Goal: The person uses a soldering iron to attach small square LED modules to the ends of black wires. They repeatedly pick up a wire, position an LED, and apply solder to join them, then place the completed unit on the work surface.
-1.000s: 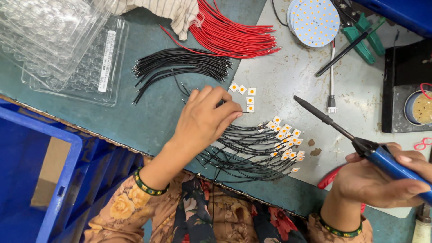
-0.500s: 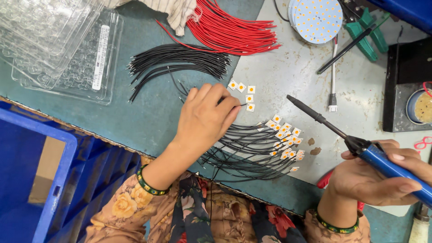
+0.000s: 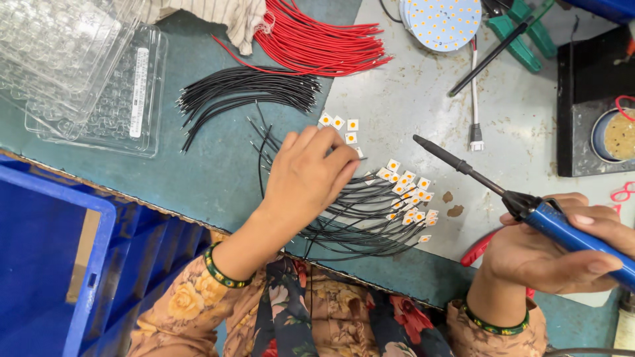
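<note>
At bench centre: left hand (image 3: 307,178) palm down, fingertips drawn together and pressed onto the fanned black leads (image 3: 357,221) near a chip at 2 o'clock of the knuckles. Cannot tell whether a lead or chip is actually pinched; hidden under the fingers.

At 4 o'clock of that hand: right hand (image 3: 555,254) closed firmly round the blue handle of the soldering iron (image 3: 522,201), with the thumb on top. Dark barrel and tip aimed toward 10 o'clock, held clear of the bench and apart from the work.

Step in hand, as judged: positioning one lead end against one LED chip prior to soldering. Next move calls for holding the joint still, bringing the tip down onto the pad alone, and keeping it off the fingertips and the neighbouring insulation.

Materials:
- LED chips (image 3: 407,192): small white squares with yellow centres, clustered at 3 o'clock of the left hand; a few loose chips (image 3: 338,123) at 12 o'clock.
- Leads: thin, flexible, glossy black, overlapping loosely.
- Spare black wires (image 3: 245,92) and red wires (image 3: 317,43): cut bundles at 11 and 12 o'clock.
- Work plate (image 3: 410,92): grey, scorched, spotted.
- Round LED board (image 3: 442,16): white disc at 1 o'clock.
- Clear trays (image 3: 86,73): dimpled plastic at 10 o'clock.
- Blue crate (image 3: 46,264): rigid plastic at 8 o'clock.
</note>
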